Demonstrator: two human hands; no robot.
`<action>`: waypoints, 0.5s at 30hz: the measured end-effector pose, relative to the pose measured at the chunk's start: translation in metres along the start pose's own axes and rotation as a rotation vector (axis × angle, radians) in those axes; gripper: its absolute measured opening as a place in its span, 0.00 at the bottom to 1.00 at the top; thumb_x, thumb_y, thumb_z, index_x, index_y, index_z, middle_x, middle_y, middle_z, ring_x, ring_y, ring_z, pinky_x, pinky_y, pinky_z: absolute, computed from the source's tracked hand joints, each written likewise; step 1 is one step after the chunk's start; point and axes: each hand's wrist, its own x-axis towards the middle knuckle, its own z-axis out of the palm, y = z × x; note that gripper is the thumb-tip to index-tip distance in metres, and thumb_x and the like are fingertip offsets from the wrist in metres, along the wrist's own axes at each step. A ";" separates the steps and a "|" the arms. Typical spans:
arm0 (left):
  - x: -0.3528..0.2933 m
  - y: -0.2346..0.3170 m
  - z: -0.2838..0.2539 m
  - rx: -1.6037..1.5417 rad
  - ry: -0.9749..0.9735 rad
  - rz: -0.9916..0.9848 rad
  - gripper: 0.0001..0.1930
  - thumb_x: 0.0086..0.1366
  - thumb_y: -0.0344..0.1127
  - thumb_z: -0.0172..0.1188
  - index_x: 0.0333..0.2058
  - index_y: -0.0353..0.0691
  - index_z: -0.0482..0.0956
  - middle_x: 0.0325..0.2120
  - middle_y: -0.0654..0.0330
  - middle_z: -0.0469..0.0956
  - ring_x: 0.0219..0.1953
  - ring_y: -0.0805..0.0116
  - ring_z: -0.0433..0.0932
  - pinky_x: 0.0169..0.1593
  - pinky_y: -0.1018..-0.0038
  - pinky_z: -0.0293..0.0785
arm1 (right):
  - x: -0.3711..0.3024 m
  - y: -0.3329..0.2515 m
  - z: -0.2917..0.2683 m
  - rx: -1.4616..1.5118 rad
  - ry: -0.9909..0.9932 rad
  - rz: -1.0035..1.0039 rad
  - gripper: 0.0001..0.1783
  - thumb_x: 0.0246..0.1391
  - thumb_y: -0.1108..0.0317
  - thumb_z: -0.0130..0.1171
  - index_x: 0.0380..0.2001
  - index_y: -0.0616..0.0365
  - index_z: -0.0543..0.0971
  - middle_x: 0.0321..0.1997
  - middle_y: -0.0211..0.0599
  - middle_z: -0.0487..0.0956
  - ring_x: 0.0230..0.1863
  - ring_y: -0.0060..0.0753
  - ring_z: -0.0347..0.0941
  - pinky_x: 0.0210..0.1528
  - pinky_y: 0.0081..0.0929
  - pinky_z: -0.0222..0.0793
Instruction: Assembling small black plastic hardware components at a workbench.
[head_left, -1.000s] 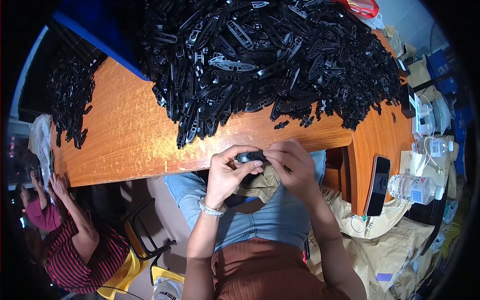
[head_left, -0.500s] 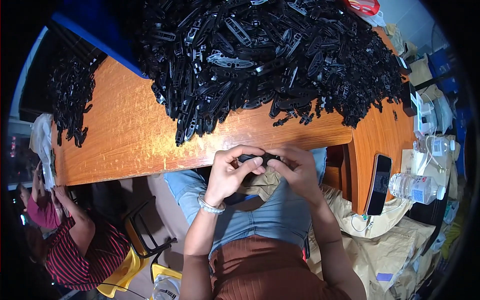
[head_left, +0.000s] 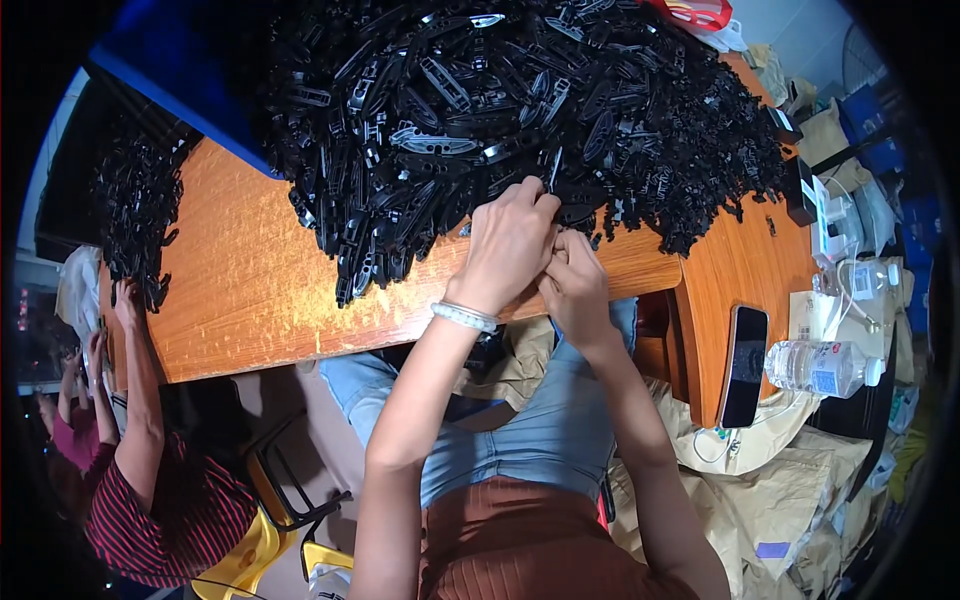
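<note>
A big heap of black plastic parts (head_left: 430, 145), long slotted pieces with smaller clip-like pieces to the right, covers the far side of the wooden table (head_left: 240, 270). My left hand (head_left: 507, 245) reaches to the near edge of this heap, back of the hand up, its fingers bent and pinched together. Whatever they pinch is hidden behind the knuckles. Close against it on the right, my right hand (head_left: 575, 290) has its fingers curled in, thumb and forefinger together near the left fingers. Its contents, if any, cannot be made out.
A phone (head_left: 745, 365) and a water bottle (head_left: 825, 369) lie at the right. Brown paper (head_left: 740, 490) spreads below them. At left, a co-worker in a striped top (head_left: 170, 510) reaches to a smaller black heap (head_left: 135, 210). A blue panel (head_left: 180, 85) slants over the far left.
Both my hands have moved from over my lap forward to the heap's edge. The black piece seen between them is now out of sight. The co-worker's hand has risen to the left heap.
</note>
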 end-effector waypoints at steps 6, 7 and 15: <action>0.002 -0.006 0.000 0.144 -0.104 0.102 0.09 0.48 0.30 0.61 0.29 0.35 0.75 0.28 0.57 0.71 0.32 0.57 0.74 0.33 0.66 0.69 | -0.016 0.000 0.000 -0.006 0.100 -0.014 0.05 0.45 0.83 0.55 0.28 0.65 0.75 0.35 0.40 0.73 0.33 0.37 0.72 0.34 0.26 0.69; -0.001 -0.004 -0.001 0.070 -0.028 0.076 0.09 0.49 0.30 0.61 0.29 0.35 0.74 0.27 0.57 0.71 0.31 0.57 0.73 0.32 0.67 0.69 | -0.023 0.003 0.002 0.166 0.168 0.110 0.05 0.48 0.82 0.54 0.31 0.65 0.75 0.36 0.39 0.74 0.32 0.31 0.73 0.34 0.22 0.70; -0.055 0.002 -0.012 -0.732 0.152 -0.641 0.11 0.53 0.25 0.62 0.34 0.36 0.71 0.26 0.62 0.74 0.27 0.77 0.74 0.30 0.80 0.69 | -0.030 -0.004 -0.006 0.446 0.180 0.330 0.08 0.53 0.79 0.53 0.38 0.66 0.75 0.35 0.40 0.75 0.31 0.28 0.75 0.33 0.22 0.71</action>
